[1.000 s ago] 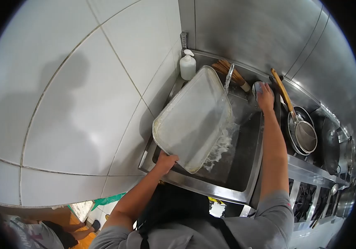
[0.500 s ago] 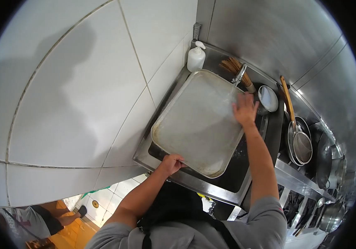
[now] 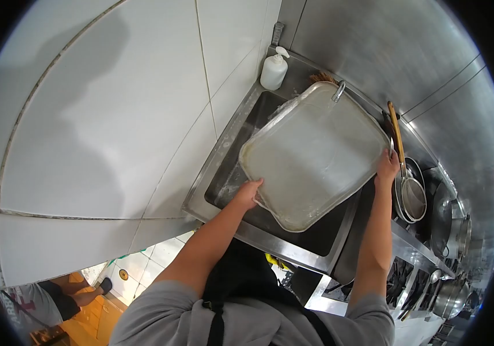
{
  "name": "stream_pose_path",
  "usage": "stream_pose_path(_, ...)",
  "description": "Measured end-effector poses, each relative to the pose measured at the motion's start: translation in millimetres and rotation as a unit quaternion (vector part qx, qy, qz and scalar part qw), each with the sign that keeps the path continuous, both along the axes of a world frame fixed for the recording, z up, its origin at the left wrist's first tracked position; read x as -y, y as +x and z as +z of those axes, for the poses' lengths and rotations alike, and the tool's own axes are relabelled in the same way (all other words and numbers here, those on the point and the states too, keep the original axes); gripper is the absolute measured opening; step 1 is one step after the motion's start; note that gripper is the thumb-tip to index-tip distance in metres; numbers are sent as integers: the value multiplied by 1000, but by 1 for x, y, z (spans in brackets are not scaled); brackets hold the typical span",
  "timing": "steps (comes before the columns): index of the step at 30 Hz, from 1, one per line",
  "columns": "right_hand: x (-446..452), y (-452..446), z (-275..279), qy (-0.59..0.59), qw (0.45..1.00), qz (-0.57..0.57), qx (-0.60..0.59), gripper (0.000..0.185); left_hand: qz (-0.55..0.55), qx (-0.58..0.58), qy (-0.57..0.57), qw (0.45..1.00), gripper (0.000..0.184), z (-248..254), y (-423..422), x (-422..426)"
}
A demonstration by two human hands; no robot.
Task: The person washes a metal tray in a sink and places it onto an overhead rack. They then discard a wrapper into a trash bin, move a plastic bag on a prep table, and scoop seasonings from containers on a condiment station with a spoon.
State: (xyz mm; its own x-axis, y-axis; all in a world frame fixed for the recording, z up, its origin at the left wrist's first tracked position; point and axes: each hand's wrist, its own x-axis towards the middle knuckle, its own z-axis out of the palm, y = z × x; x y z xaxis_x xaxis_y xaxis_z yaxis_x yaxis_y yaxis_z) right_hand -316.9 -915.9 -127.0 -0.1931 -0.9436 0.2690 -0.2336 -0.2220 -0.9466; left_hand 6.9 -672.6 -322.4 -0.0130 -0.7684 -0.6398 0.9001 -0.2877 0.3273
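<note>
Tray (image 3: 316, 161) between left fingers (image 3: 256, 183) and right fingers (image 3: 387, 158), some probably underneath.

"Any words you can read?"
"None. There's a reddish print (image 3: 27, 306) on the shirt (image 3: 44, 305) at the far lower left, but it's too small and distorted to decipher."

A grey rounded-rectangular metal tray (image 3: 310, 155) lies over a silver rectangular steel sink (image 3: 281, 249), between the left hand (image 3: 250, 193) and the right hand (image 3: 388, 166). A curved silver metal tap (image 3: 339, 91) overhangs the tray's far edge. Behind that edge, mostly hidden, is probably a brown bristle brush (image 3: 320, 77); left of it, a white plastic pump bottle (image 3: 274, 72). Right of the sink lies a round silver mesh strainer (image 3: 414, 199).
</note>
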Motion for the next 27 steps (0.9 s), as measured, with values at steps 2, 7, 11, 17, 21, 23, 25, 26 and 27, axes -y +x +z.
stream_pose_path(2,-23,-1,6,-37,999,-24,-2,16,7,66,73,995,42,-38,-12,32)
stream_pose_path(7,-90,3,23,-128,968,-215,-35,20,64,97,88,989,56,-10,-50,39)
stream_pose_path(11,-141,-3,19,-174,945,-277,-11,22,-128,197,121,964,64,-56,-94,30)
stream_pose_path(17,-209,-3,-5,-71,951,-300,14,24,-132,490,58,860,56,-11,-25,34)
stream_pose_path(21,-228,13,-57,-37,973,-219,60,25,-97,653,54,749,47,28,55,20)
stream_pose_path(23,-228,27,-85,-34,976,-200,78,24,-108,743,40,659,45,37,91,11)
stream_pose_path(25,-216,24,-137,57,978,-185,83,22,-82,798,17,596,43,57,114,6)
stream_pose_path(26,-207,26,-163,116,966,-182,142,21,-47,839,3,542,42,69,120,4)
stream_pose_path(27,-202,33,-170,178,954,-172,168,27,-51,844,-7,534,42,90,121,1)
